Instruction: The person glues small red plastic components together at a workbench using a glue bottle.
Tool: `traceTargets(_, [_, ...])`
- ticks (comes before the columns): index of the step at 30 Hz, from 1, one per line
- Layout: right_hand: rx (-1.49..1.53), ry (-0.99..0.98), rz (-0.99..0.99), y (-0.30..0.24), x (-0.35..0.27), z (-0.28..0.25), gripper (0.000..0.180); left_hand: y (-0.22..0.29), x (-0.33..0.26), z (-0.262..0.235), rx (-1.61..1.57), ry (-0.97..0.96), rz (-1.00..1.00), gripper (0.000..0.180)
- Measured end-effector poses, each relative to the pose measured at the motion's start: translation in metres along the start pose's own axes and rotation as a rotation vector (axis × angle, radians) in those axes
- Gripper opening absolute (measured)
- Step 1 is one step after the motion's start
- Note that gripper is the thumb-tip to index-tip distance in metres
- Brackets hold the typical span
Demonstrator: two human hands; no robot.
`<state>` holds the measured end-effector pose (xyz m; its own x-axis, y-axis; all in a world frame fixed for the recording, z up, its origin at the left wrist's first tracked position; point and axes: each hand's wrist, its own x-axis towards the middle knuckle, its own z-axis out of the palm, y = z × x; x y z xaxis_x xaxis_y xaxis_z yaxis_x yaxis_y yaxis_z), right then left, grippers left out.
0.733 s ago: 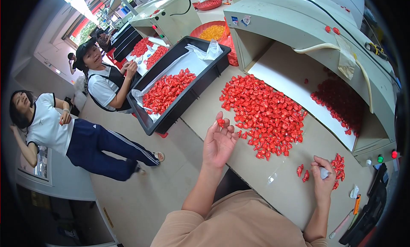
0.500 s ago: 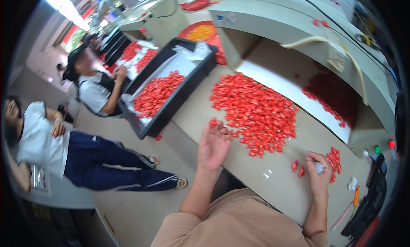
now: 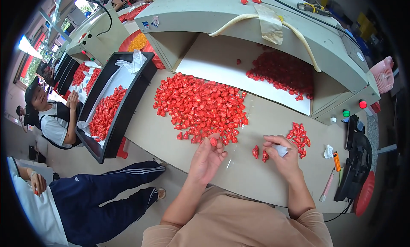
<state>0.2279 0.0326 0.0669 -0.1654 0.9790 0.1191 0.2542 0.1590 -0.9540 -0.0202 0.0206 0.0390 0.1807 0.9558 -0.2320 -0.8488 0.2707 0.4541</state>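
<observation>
Above the near edge of the large heap of small red plastic pieces [image 3: 200, 104], my left hand [image 3: 204, 162] is palm up. Its thumb and fingers pinch one red piece [image 3: 213, 141], while the other fingers curl loosely. To the right, my right hand [image 3: 285, 161] is closed around a small whitish object [image 3: 281, 150] with a thin tip; its exact kind is unclear. Just left of that hand, loose red pieces [image 3: 256, 152] lie on the tabletop [image 3: 239, 181]. Beyond it is a smaller cluster of red pieces [image 3: 300, 136].
A grey machine housing [image 3: 205, 16] spans the far side, with more red pieces [image 3: 282, 72] inside its opening. At left stands a black tray [image 3: 147, 70] holding red pieces. An orange-handled tool [image 3: 337, 161] and crumpled white scrap [image 3: 328, 151] lie right. Two people are at left.
The view has swung, so the heap and housing appear farther left. My left hand still holds a red piece near the heap; my right hand keeps the whitish object.
</observation>
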Motion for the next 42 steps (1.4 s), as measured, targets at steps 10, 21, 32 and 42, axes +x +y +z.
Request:
traceTargets(10, [-0.057,0.007,-0.028,-0.008,0.004,0.008,0.024,-0.025,0.001,0.002,0.063,-0.017,-0.024,0.021])
traceTargets(21, [0.289,0.057,0.096,-0.011,0.002,0.019,0.022,-0.058,0.024,0.034,0.117,-0.040,-0.169,0.016])
traceTargets(32, [0.372,0.125,0.216,-0.002,0.004,0.016,0.016,-0.073,0.023,0.037,0.295,-0.021,-0.107,0.016])
traceTargets(42, [0.809,0.155,0.398,0.000,0.012,-0.004,0.025,-0.043,0.030,0.042,0.723,-0.058,0.058,0.019])
